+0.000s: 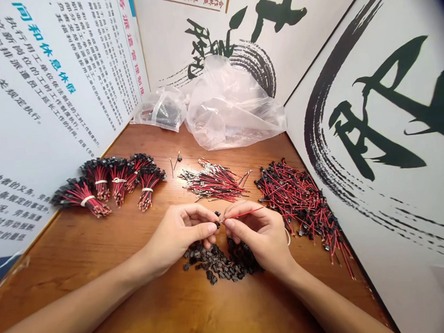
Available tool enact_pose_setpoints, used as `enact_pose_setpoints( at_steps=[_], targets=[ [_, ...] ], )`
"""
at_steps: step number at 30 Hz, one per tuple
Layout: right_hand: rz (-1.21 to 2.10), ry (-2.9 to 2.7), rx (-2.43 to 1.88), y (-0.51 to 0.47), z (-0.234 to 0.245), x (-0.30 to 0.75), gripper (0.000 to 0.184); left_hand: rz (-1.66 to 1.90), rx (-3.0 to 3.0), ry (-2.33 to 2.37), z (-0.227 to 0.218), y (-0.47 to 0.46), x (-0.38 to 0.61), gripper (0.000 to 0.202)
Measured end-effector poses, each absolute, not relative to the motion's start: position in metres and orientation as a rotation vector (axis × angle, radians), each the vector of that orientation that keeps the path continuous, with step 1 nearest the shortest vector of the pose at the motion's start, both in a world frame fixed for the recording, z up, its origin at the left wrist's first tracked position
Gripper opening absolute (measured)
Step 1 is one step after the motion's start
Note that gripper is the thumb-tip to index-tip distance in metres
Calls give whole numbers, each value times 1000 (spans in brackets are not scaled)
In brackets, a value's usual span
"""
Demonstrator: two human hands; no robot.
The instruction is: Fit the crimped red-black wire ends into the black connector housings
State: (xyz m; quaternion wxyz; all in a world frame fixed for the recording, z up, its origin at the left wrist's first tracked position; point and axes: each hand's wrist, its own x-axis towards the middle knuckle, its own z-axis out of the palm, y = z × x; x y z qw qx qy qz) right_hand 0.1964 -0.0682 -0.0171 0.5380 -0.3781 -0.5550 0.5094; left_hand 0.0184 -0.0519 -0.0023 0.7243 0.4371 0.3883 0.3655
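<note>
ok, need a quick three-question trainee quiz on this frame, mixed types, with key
1. True or false: the rubber-banded wire bundles lie on the left hand side of the wooden table.
2. What lies heaped just under both hands? A) black connector housings B) screws C) tape rolls
3. Which hand pinches the single red wire?
Key: 1 true; 2 A; 3 the right hand, while the left pinches one black housing.

Single head-worn view, facing forward and down, close over the table [171,317]
</note>
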Motion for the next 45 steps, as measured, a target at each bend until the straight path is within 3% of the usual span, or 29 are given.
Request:
enact_pose_setpoints(
  at_steps=[26, 37, 45],
  targets=[
    [977, -1517, -915, -68, -27, 186, 7, 846, 1039, 951, -5, -53, 19, 14],
    [88, -2495, -1160, 1, -43, 207, 16, 1134, 944, 1037, -13, -18, -5, 20],
    [24, -2458, -1048, -6, -39, 198, 16, 1091, 947, 1001, -10, -23, -2, 20]
  ],
)
